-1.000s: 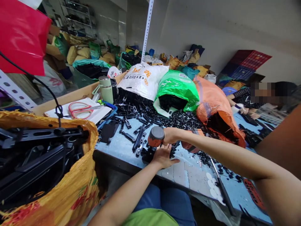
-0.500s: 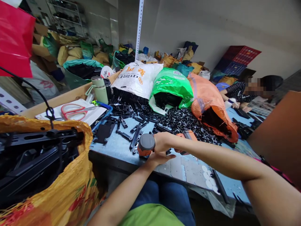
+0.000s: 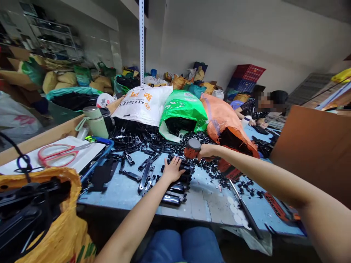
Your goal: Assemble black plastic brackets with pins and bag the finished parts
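Note:
My right hand grips an orange and grey cordless drill, held above the table near the heap of small black screws. My left hand lies with fingers spread on a row of glossy black bar-shaped parts at the table's front. Left of these parts, loose black brackets and a long black arm piece rest on the blue tabletop. The drill's tip is hidden from me.
White, green and orange sacks spill black parts along the back. Red-handled scissors lie on paper at left. A yellow sack stands in front. A co-worker sits at far right beyond a brown board.
The drill in my right hand has moved right and away from the front edge. My left hand has come off beside it and now rests on the black parts. The view has turned right.

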The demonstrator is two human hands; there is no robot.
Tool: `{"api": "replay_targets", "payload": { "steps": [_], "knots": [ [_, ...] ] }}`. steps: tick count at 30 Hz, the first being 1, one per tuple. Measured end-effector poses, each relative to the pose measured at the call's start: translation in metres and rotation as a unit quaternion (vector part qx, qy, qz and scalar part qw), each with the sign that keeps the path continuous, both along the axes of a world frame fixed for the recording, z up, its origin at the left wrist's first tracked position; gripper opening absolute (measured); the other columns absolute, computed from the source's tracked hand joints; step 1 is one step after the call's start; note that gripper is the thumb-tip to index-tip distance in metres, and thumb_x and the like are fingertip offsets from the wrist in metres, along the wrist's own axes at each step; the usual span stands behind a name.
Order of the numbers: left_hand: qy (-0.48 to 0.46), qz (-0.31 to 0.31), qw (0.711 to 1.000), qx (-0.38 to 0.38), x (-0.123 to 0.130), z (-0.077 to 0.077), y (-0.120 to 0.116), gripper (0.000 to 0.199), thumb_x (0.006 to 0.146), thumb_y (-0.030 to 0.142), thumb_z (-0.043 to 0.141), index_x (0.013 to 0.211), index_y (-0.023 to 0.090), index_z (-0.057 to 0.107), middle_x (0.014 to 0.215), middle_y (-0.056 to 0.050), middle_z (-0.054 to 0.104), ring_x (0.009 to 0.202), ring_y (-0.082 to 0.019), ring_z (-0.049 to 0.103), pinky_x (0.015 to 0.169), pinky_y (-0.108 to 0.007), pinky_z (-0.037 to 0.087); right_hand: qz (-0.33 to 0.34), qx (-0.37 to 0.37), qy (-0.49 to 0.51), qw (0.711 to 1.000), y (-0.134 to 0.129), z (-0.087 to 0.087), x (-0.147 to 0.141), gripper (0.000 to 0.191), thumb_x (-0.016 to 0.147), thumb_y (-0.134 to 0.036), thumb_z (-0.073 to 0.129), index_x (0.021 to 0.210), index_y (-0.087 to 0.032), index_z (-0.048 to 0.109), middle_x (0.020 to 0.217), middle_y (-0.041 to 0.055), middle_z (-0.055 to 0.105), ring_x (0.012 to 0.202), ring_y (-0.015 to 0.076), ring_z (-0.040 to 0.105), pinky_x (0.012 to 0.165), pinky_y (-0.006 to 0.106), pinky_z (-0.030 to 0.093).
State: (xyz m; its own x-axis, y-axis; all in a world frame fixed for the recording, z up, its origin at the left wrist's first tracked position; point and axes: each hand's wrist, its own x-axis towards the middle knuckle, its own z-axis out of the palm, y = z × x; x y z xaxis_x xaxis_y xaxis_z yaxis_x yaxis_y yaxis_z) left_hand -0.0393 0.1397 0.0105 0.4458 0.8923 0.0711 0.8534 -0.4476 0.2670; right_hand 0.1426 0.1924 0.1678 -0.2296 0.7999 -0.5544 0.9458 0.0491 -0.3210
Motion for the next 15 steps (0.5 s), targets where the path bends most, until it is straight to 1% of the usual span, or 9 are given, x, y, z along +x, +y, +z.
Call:
{"api": "replay_targets", "payload": {
  "steps": [2,5,7,9,12,15],
  "knots": [
    [0.006,0.005,1.000,-0.004,0.002,-0.009,0.007,0.059,0.089,0.053,0.021,0.139,0.022,0.026,0.146,-0.008,0.025,0.135,-0.029,0.016,0.101,-0.066,-0.003,-0.008,-0.007,-0.044,0.999,0.011,-0.004,0.009,0.013,0.054,-0.020,0.062,0.064,-0.012,0.060,0.040,-0.0033,0.047,0.035,0.0115,0.045,0.035,0.021,0.035],
    [0.014,0.009,1.000,0.003,0.005,-0.022,0.008,0.059,0.089,0.053,0.019,0.139,0.023,0.025,0.147,-0.006,0.023,0.135,-0.029,0.016,0.100,-0.068,-0.002,-0.006,-0.025,-0.079,0.997,0.024,-0.012,0.019,0.013,0.054,-0.020,0.060,0.064,-0.011,0.060,0.043,-0.0018,0.050,0.037,0.0124,0.047,0.037,0.022,0.038],
    [0.022,0.010,1.000,0.015,0.007,-0.028,0.009,0.059,0.089,0.053,0.019,0.140,0.023,0.024,0.147,-0.006,0.023,0.135,-0.029,0.015,0.100,-0.067,-0.003,0.000,-0.032,-0.092,0.995,0.030,-0.018,0.025,0.013,0.054,-0.020,0.060,0.064,-0.011,0.061,0.044,-0.0008,0.051,0.039,0.0128,0.048,0.039,0.023,0.039],
    [0.027,0.010,0.999,0.024,0.008,-0.031,0.011,0.059,0.089,0.052,0.018,0.140,0.022,0.024,0.147,-0.006,0.022,0.135,-0.028,0.015,0.101,-0.066,-0.004,0.007,-0.031,-0.101,0.994,0.034,-0.023,0.028,0.014,0.054,-0.019,0.060,0.064,-0.010,0.061,0.045,-0.0006,0.051,0.040,0.0128,0.049,0.039,0.023,0.039],
    [0.031,0.011,0.999,0.024,0.009,-0.030,0.012,0.059,0.089,0.051,0.018,0.140,0.022,0.025,0.147,-0.007,0.022,0.135,-0.026,0.016,0.102,-0.064,-0.005,0.018,-0.015,-0.109,0.994,0.028,-0.023,0.030,0.017,0.054,-0.020,0.059,0.068,-0.011,0.062,0.047,-0.0011,0.052,0.042,0.0131,0.050,0.041,0.023,0.039],
    [0.030,0.010,0.999,0.020,0.009,-0.029,0.011,0.058,0.089,0.051,0.020,0.139,0.022,0.026,0.146,-0.008,0.023,0.135,-0.026,0.017,0.102,-0.063,-0.005,0.033,-0.005,-0.119,0.992,0.013,-0.018,0.030,0.018,0.052,-0.021,0.061,0.067,-0.011,0.063,0.048,-0.0003,0.054,0.045,0.0146,0.052,0.043,0.023,0.040]
  ]
}}
